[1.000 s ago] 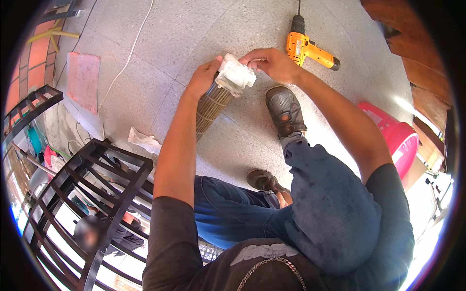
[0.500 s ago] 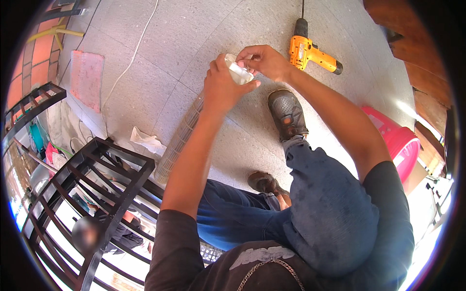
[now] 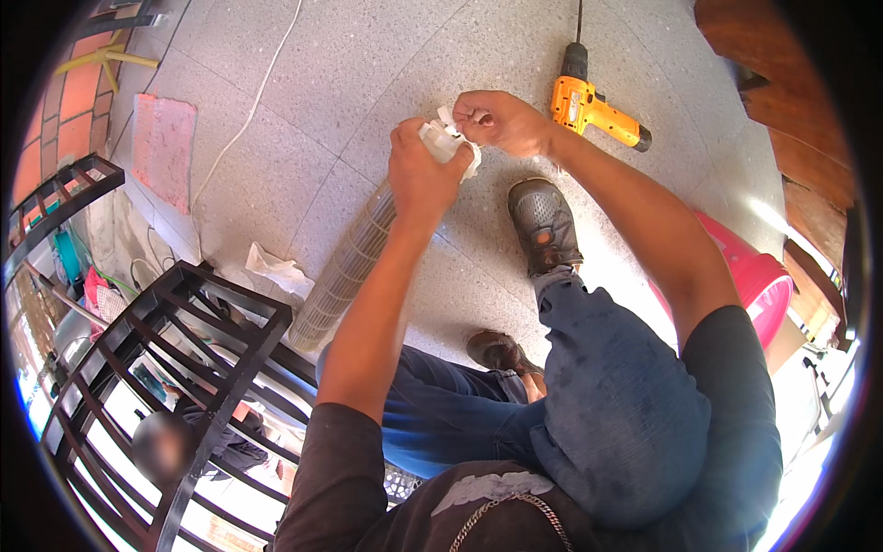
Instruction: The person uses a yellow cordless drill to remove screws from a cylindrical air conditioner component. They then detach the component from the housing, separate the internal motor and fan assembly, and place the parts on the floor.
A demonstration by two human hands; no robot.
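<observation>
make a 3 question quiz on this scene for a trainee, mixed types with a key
1. Multiple choice: by the far end of the slatted cylinder, what does the left hand grip?
a) a shoe
b) a white plastic piece
c) a pink cloth

2. Short answer: which hand is nearer the orange drill?

3. True or false: the drill leans against the slatted cylinder.

Key:
1. b
2. The right hand
3. False; the drill lies apart from it on the floor
</observation>
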